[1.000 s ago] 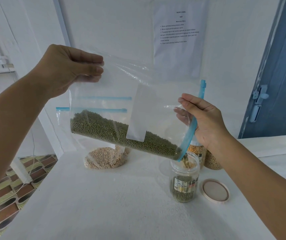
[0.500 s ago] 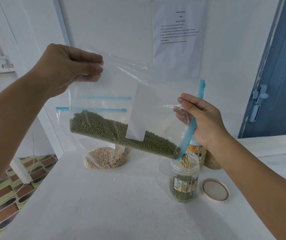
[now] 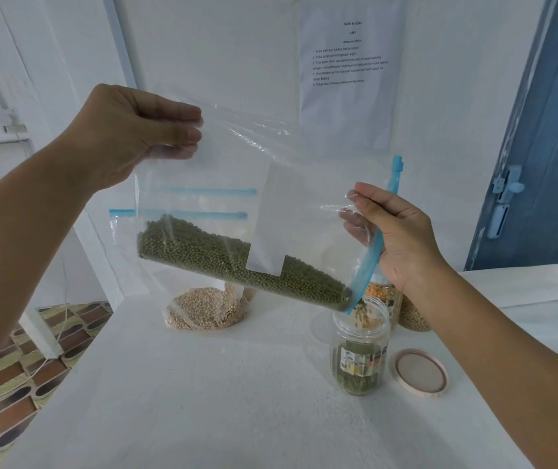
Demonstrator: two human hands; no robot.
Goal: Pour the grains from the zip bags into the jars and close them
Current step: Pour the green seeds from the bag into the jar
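Clear zip bag of green grains (image 3: 237, 262), tilted between both hands, is mid-pour into the clear plastic jar (image 3: 358, 353) below the right hand.
Left hand (image 3: 128, 137) pinches the raised bottom corner; right hand (image 3: 396, 238) grips the blue zip mouth. Next, likely: raise the left end further.

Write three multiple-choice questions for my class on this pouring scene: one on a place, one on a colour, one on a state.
1. Where does the loose lid lie?
A. On the table, right of the open jar
B. On the jar
C. On the floor

2. What colour are the grains in the held zip bag?
A. Orange
B. Green
C. White

3. How is the held bag positioned?
A. Flat on the table
B. Upright and sealed
C. Tilted, its mouth low over the jar

Answers: 1 A, the lid sits on the table beside the open jar. 2 B, green grains fill the bag. 3 C, the left hand lifts the bottom while the right hand holds the opening.
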